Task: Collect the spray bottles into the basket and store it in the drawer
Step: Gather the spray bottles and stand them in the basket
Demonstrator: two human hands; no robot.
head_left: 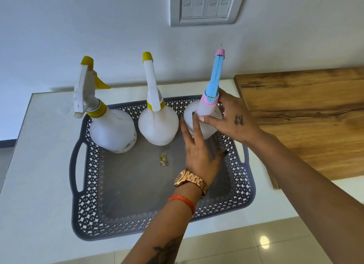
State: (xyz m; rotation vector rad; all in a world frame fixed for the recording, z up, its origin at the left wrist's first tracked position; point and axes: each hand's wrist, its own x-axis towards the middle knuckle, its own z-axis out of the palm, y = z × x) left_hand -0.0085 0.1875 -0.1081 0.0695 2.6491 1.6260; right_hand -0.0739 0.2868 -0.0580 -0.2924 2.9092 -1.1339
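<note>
Perforated grey plastic basket, translucent plastic bottles, perhaps laminate wood-grain board

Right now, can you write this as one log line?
step: placing last bottle | basket: three bottles upright | right hand and left hand: on blue-pink bottle | drawer: unseen

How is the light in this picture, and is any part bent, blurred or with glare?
Head view: soft, even daylight; faint shadows under the spray bottles inside the grey basket. One bright glare spot on the floor tile. Wide-angle bending tilts the switch panel and curves the counter edges. The left hand and right hand on the blue-topped spray bottle look sharp.
</note>
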